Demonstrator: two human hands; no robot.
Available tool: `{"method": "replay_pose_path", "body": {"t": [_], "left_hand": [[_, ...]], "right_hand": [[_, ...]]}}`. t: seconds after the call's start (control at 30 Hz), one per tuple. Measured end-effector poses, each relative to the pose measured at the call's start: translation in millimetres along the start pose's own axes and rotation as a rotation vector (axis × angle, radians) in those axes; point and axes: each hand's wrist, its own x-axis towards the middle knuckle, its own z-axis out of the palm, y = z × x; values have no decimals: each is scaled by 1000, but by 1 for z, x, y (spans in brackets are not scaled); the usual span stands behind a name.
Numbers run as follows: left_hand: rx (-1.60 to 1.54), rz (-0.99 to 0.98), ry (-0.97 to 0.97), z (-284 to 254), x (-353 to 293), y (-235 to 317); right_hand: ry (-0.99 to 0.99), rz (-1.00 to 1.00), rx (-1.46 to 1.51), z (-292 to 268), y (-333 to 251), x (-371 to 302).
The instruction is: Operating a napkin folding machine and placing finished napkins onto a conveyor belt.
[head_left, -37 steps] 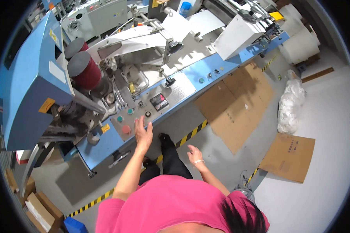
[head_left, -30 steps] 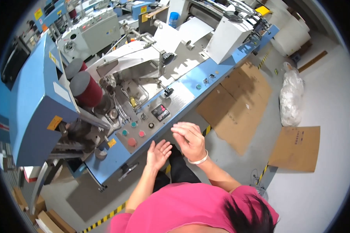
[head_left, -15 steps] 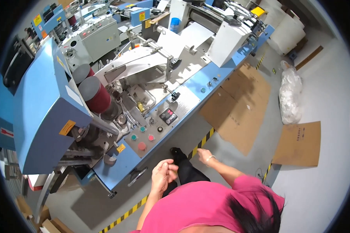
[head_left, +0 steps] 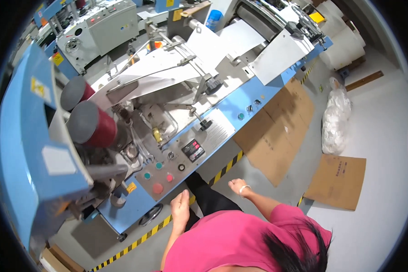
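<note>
I stand in front of a blue and grey machine with a control panel (head_left: 167, 170) carrying red and green round buttons and a small dark display (head_left: 193, 150). My left hand (head_left: 181, 209) hangs just below the panel's front edge, fingers loosely curled, holding nothing. My right hand (head_left: 236, 185) is off to the right, clear of the machine, also empty, with a light band at the wrist. White paper web (head_left: 167, 68) runs across the machine top. Two dark red rolls (head_left: 93, 124) sit at the left.
Flattened brown cardboard (head_left: 276, 131) lies on the grey floor to the right, another sheet (head_left: 337, 181) further right. A clear plastic bag (head_left: 335, 120) stands beyond it. Yellow-black tape (head_left: 163, 222) marks the floor along the machine. Large white paper rolls (head_left: 344, 43) are at the upper right.
My left hand has come off the control panel and dropped below its edge. My right hand rose toward the panel, then moved out to the right. The view shifted closer to the machine.
</note>
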Motion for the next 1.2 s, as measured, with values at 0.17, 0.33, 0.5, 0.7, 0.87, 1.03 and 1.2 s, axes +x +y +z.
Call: {"method": "replay_pose_path", "body": {"t": [0.17,0.33,0.5,0.7,0.87,1.03,1.2], "left_hand": [[-40,-67,92,4,24,3],[-141,61,164,11,36,19],[-99,130,152,12,42,42],[-88,-7,187,12,43,34],[-77,-40,155,7,35,23],[-36,-99,3,10,31,32],[9,-246,-99,7,25,34]], "right_hand": [[-119,176,41,-19,-3,46],[-217,-61,-103,-11,20,89],[-250,97,76,-15,15,123],[-252,19,-33,-7,15,148],[-299,7,-101,-15,2,155],[-351,-40,-99,-18,2,167],[-320,-24,-69,-24,-4,169]]}}
